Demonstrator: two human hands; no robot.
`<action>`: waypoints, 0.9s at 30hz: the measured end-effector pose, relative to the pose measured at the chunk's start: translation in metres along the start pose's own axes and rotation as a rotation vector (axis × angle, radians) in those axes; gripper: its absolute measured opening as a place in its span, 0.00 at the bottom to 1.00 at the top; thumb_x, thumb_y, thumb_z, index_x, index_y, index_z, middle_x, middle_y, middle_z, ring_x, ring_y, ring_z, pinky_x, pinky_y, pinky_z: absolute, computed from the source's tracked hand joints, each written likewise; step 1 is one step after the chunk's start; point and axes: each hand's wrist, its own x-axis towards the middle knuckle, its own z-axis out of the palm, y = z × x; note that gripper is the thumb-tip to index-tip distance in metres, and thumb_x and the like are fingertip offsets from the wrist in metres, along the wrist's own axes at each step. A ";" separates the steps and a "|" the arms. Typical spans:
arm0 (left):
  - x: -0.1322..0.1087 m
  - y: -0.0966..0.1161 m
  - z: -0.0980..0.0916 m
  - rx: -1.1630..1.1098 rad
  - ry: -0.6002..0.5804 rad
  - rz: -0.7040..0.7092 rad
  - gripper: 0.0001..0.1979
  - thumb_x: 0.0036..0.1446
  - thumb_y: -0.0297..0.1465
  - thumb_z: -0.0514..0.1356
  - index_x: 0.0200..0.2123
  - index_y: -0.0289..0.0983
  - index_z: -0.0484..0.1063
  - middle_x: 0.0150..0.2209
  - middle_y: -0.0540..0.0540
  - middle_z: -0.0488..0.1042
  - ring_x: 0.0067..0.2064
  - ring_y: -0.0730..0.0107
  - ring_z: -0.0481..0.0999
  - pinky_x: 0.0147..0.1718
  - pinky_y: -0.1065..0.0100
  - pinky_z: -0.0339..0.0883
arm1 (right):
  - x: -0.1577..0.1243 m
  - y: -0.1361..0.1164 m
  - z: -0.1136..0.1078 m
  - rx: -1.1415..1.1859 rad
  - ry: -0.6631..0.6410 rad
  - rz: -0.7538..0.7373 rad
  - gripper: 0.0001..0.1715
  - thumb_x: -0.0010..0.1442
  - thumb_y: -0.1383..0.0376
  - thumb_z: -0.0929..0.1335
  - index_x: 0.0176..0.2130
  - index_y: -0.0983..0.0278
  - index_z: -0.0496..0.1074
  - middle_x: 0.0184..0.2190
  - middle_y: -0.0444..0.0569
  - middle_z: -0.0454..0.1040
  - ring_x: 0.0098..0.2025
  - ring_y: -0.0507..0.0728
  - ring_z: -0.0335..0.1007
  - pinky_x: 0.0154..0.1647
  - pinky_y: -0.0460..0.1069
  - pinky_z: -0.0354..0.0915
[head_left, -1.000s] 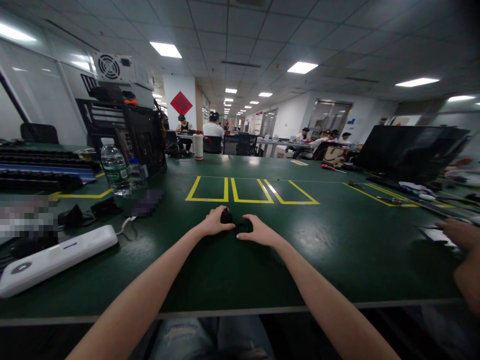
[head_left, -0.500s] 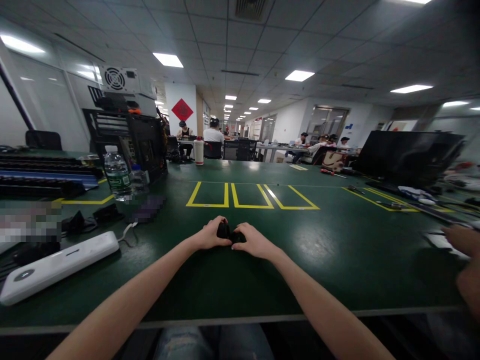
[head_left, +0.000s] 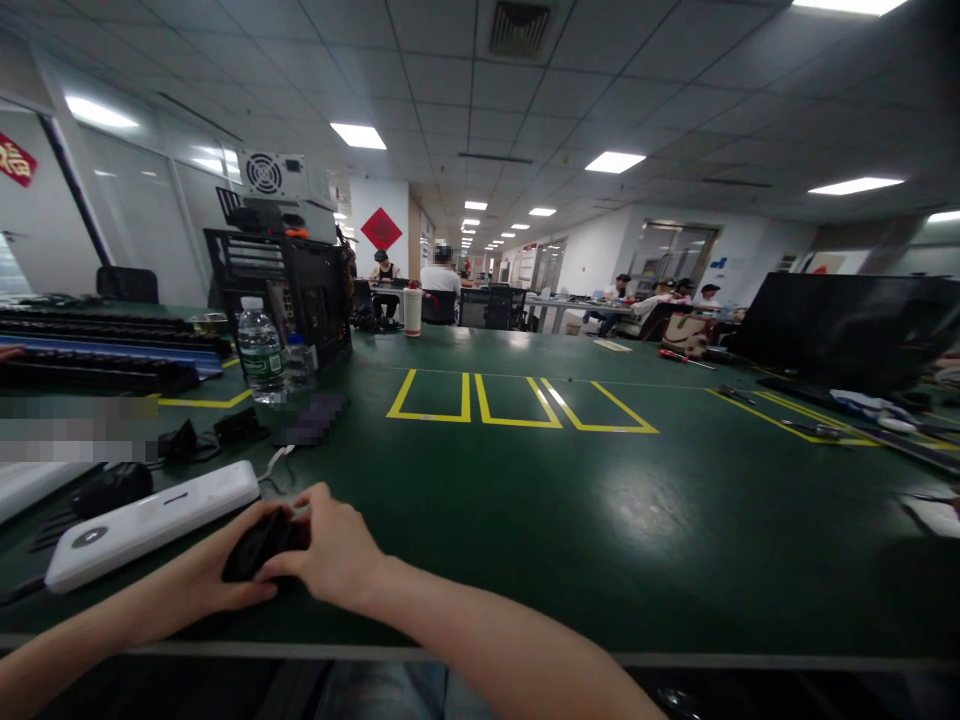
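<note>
My left hand (head_left: 217, 565) is closed around a small black object (head_left: 251, 548), holding it low over the left front of the green table (head_left: 480, 540). My right hand (head_left: 337, 550) meets it from the right, thumb and fingers bent round a black part at the same spot. Whether this is one piece or two touching pieces I cannot tell, as the fingers cover much of it. Just beyond the left hand lies a long white device (head_left: 157, 525) with a round grey button and a cable at its end.
Yellow tape frames (head_left: 517, 424) mark the table's middle. At left stand a water bottle (head_left: 261, 355), an open black computer case (head_left: 300, 290) and a row of keyboards (head_left: 112, 350). A black monitor (head_left: 847, 320) and a screwdriver (head_left: 679, 357) are at right. People sit farther back.
Both hands, with the black object, have moved from the table's middle to the left and nearer the front edge. The view has shifted slightly; the other person's hand at right has left it.
</note>
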 end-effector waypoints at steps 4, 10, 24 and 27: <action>-0.029 -0.051 -0.008 0.135 0.225 0.050 0.30 0.40 0.38 0.57 0.49 0.56 0.50 0.46 0.53 0.67 0.48 0.47 0.64 0.46 0.44 0.55 | 0.009 -0.022 0.041 0.078 -0.056 -0.047 0.29 0.44 0.51 0.66 0.44 0.62 0.64 0.41 0.51 0.69 0.42 0.61 0.65 0.40 0.53 0.61; -0.040 -0.058 -0.009 0.116 0.309 0.016 0.30 0.39 0.40 0.55 0.49 0.54 0.50 0.43 0.49 0.70 0.47 0.48 0.66 0.46 0.46 0.57 | 0.017 -0.026 0.064 0.252 -0.023 -0.021 0.22 0.48 0.58 0.65 0.44 0.59 0.66 0.43 0.49 0.69 0.46 0.59 0.64 0.44 0.51 0.60; 0.094 0.083 0.043 -0.294 -0.115 0.059 0.32 0.41 0.40 0.61 0.48 0.38 0.52 0.46 0.45 0.63 0.48 0.61 0.64 0.48 0.61 0.58 | -0.016 0.063 -0.072 0.284 0.136 0.111 0.18 0.44 0.66 0.68 0.39 0.65 0.68 0.37 0.48 0.72 0.38 0.54 0.69 0.39 0.49 0.63; 0.142 0.111 0.068 -0.348 -0.142 0.165 0.31 0.40 0.38 0.61 0.47 0.36 0.54 0.44 0.45 0.64 0.47 0.62 0.64 0.46 0.62 0.59 | -0.033 0.087 -0.115 0.296 0.221 0.143 0.17 0.46 0.67 0.67 0.39 0.65 0.68 0.36 0.48 0.72 0.38 0.55 0.69 0.42 0.51 0.63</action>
